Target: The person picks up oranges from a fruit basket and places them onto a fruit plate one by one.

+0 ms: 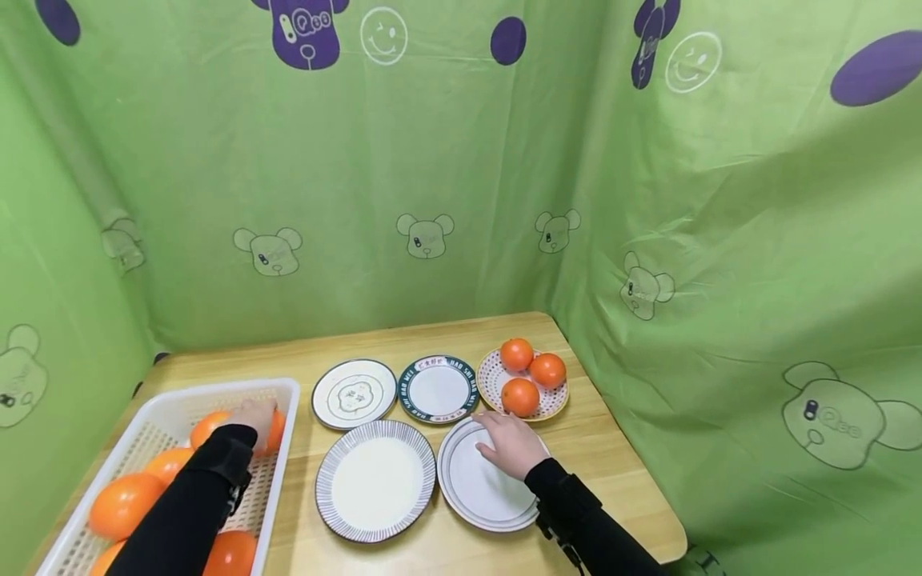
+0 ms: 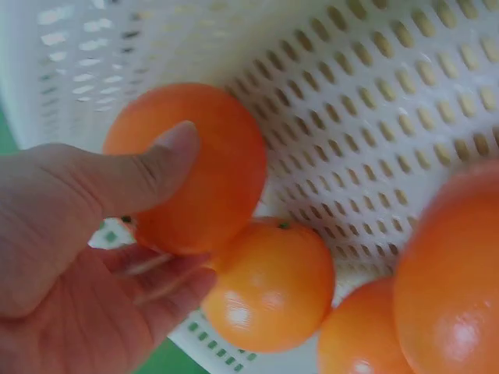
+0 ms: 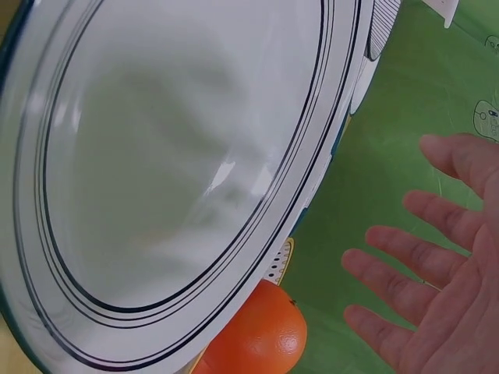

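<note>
In the left wrist view, my left hand (image 2: 86, 234) holds an orange (image 2: 210, 171) inside the white perforated basket (image 2: 374, 109), thumb across its side and fingers beneath it. A second orange (image 2: 273, 288) lies close to those fingertips. From the head view, the left hand (image 1: 252, 422) is at the basket's far right corner. My right hand (image 1: 513, 445) hovers over the far edge of a white plate with dark rings (image 1: 486, 492). Its fingers (image 3: 398, 257) are spread and extended, holding nothing. Beyond it, a dotted plate (image 1: 491, 376) bears three oranges (image 1: 520, 398).
More oranges (image 1: 128, 506) lie in the basket at the left. A striped-rim plate (image 1: 374, 484), a plate with a central motif (image 1: 354, 394) and a green-rimmed plate (image 1: 438, 390) sit mid-table. Green curtains (image 1: 432, 160) enclose the wooden table (image 1: 612, 472).
</note>
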A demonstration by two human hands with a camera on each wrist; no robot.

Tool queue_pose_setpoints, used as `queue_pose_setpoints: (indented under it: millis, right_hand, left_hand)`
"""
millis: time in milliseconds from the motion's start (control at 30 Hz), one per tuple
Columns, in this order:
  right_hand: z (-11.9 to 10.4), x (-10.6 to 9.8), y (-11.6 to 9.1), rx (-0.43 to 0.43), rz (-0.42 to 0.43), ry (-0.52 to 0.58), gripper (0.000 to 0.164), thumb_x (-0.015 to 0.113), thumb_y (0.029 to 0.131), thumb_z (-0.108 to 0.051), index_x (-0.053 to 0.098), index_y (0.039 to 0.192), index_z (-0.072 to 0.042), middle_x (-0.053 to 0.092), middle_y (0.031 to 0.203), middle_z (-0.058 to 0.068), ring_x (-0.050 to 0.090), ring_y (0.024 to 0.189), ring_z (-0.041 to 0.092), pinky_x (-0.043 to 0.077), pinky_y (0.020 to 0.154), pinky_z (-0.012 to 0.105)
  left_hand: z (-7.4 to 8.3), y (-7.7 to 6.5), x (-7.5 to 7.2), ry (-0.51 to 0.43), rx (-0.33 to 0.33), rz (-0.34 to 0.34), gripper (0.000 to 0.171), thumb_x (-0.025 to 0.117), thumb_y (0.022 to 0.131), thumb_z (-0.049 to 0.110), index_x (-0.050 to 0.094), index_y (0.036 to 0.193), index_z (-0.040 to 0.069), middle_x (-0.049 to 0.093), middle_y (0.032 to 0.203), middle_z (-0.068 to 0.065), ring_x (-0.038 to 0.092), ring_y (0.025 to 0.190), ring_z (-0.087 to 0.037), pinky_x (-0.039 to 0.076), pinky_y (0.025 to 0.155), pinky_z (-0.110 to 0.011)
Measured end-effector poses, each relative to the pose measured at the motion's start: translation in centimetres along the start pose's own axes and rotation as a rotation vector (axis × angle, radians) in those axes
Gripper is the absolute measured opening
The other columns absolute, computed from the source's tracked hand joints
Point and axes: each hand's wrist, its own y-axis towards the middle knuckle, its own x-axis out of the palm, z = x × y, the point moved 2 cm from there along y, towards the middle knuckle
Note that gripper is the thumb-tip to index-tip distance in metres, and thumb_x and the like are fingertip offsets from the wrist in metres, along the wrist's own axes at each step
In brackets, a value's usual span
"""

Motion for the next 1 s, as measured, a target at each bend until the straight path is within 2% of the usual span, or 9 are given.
queue_pose_setpoints:
  millis: [67, 133, 233, 333, 400, 567, 700, 833, 1000]
  right_hand:
    - [0.0, -0.2, 0.0, 0.006, -0.004, 0.002, 0.047, 0.065, 0.085, -0.030, 0.055, 0.125, -0.007, 0.058, 0.122, 0.012, 0.053, 0.114, 0.027, 0.037, 0.099, 0.047]
    - [-0.1, -0.6, 0.0, 0.012, -0.010, -0.005, 0.048, 0.064, 0.086, -0.031, 0.054, 0.127, -0.008, 0.057, 0.124, 0.012, 0.052, 0.115, 0.027, 0.037, 0.099, 0.047]
    - [-0.6, -1.3, 0.2, -0.003, 0.005, -0.024, 0.050, 0.064, 0.086, -0.032, 0.052, 0.129, -0.009, 0.055, 0.126, 0.012, 0.052, 0.116, 0.026, 0.037, 0.099, 0.046]
    - [-1.7, -2.4, 0.7, -0.033, 0.040, -0.021, 0.054, 0.065, 0.085, -0.031, 0.048, 0.133, -0.010, 0.054, 0.128, 0.011, 0.051, 0.117, 0.025, 0.037, 0.099, 0.045]
    - [-2.8, -3.3, 1.0, -0.058, 0.070, -0.004, 0.061, 0.066, 0.085, -0.031, 0.042, 0.137, -0.010, 0.052, 0.131, 0.011, 0.050, 0.119, 0.024, 0.037, 0.100, 0.045]
    - [-6.3, -5.3, 1.7, -0.162, 0.173, 0.050, 0.092, 0.071, 0.078, -0.038, 0.019, 0.147, -0.008, 0.033, 0.146, 0.014, 0.043, 0.126, 0.025, 0.036, 0.101, 0.041]
    - [-8.6, -5.9, 1.4, -0.328, 0.291, 0.074, 0.104, 0.076, 0.071, -0.040, 0.014, 0.147, -0.004, 0.026, 0.147, 0.021, 0.042, 0.125, 0.030, 0.040, 0.098, 0.038]
    - [-9.5, -5.8, 0.8, -0.423, 0.344, 0.102, 0.099, 0.078, 0.068, -0.036, 0.024, 0.145, -0.005, 0.031, 0.144, 0.020, 0.042, 0.124, 0.030, 0.042, 0.095, 0.037]
    - [-8.9, -5.3, 0.1, -0.410, 0.256, 0.170, 0.091, 0.079, 0.069, -0.033, 0.030, 0.144, -0.015, 0.037, 0.140, 0.012, 0.041, 0.123, 0.024, 0.045, 0.092, 0.035]
  left_hand:
    - [0.6, -0.3, -1.5, -0.035, -0.044, -0.010, 0.049, 0.066, 0.063, -0.003, 0.046, 0.108, -0.009, 0.050, 0.085, -0.033, 0.052, 0.078, -0.048, 0.045, 0.065, -0.054]
    - [1.7, -0.7, -3.4, -0.082, -0.088, 0.024, 0.055, 0.066, 0.066, -0.001, 0.042, 0.114, -0.011, 0.047, 0.089, -0.037, 0.050, 0.080, -0.051, 0.044, 0.066, -0.056]
    - [4.7, -1.8, -6.7, -0.124, -0.116, 0.164, 0.064, 0.071, 0.068, 0.007, 0.040, 0.121, -0.009, 0.045, 0.092, -0.041, 0.049, 0.082, -0.055, 0.044, 0.063, -0.059]
    - [8.8, -2.8, -9.3, -0.129, -0.056, 0.326, 0.066, 0.076, 0.066, 0.011, 0.043, 0.121, -0.006, 0.048, 0.090, -0.039, 0.051, 0.079, -0.052, 0.045, 0.057, -0.057]
    - [11.6, -3.2, -10.1, -0.164, 0.000, 0.372, 0.068, 0.079, 0.065, 0.013, 0.044, 0.122, -0.003, 0.050, 0.090, -0.034, 0.053, 0.077, -0.047, 0.047, 0.056, -0.055]
    - [18.0, -3.9, -9.1, -0.325, 0.147, 0.280, 0.073, 0.080, 0.070, 0.025, 0.044, 0.130, 0.006, 0.055, 0.101, -0.022, 0.059, 0.080, -0.032, 0.050, 0.064, -0.048]
    - [21.4, -5.0, -7.6, -0.441, 0.256, 0.214, 0.070, 0.076, 0.074, 0.035, 0.045, 0.130, 0.008, 0.058, 0.106, -0.013, 0.059, 0.084, -0.021, 0.050, 0.070, -0.039]
    - [23.1, -6.1, -6.8, -0.501, 0.349, 0.194, 0.069, 0.071, 0.079, 0.037, 0.042, 0.132, 0.004, 0.058, 0.112, -0.008, 0.058, 0.091, -0.016, 0.050, 0.075, -0.032]
    - [22.8, -6.6, -6.4, -0.484, 0.385, 0.138, 0.072, 0.066, 0.083, 0.037, 0.036, 0.137, 0.000, 0.058, 0.117, -0.012, 0.060, 0.096, -0.021, 0.050, 0.076, -0.035]
